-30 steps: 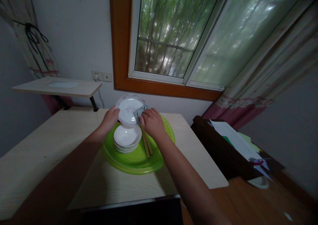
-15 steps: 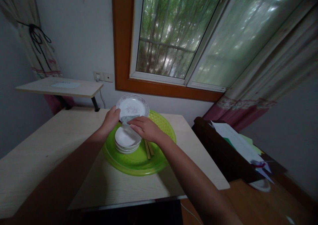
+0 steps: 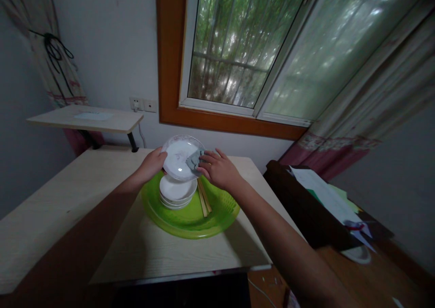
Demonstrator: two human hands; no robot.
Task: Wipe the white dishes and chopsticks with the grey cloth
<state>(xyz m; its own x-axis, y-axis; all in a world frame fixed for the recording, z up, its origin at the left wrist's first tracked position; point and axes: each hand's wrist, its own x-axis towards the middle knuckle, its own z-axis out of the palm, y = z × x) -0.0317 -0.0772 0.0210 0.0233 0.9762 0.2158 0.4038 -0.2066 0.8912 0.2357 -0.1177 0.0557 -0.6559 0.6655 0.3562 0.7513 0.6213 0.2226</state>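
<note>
My left hand (image 3: 152, 164) grips the left rim of a white plate (image 3: 180, 159) with a faint pink pattern, holding it tilted above a green basin (image 3: 190, 217). My right hand (image 3: 220, 168) presses a small grey cloth (image 3: 195, 160) against the plate's right side, its fingers wrapped over the cloth. Below the plate, a stack of white bowls (image 3: 177, 192) rests in the basin, and wooden chopsticks (image 3: 204, 200) lie beside them to the right.
The basin sits on a light wooden table (image 3: 68, 208). A raised wooden shelf (image 3: 88, 119) stands at the back left near a wall socket (image 3: 141, 104). A dark cabinet (image 3: 306, 208) with papers (image 3: 322, 190) is on the right. A window and curtains fill the far wall.
My right hand has swept the cloth from the plate's lower middle back to its right side. The plate is tipped flatter now. The view has shifted a little to the left.
</note>
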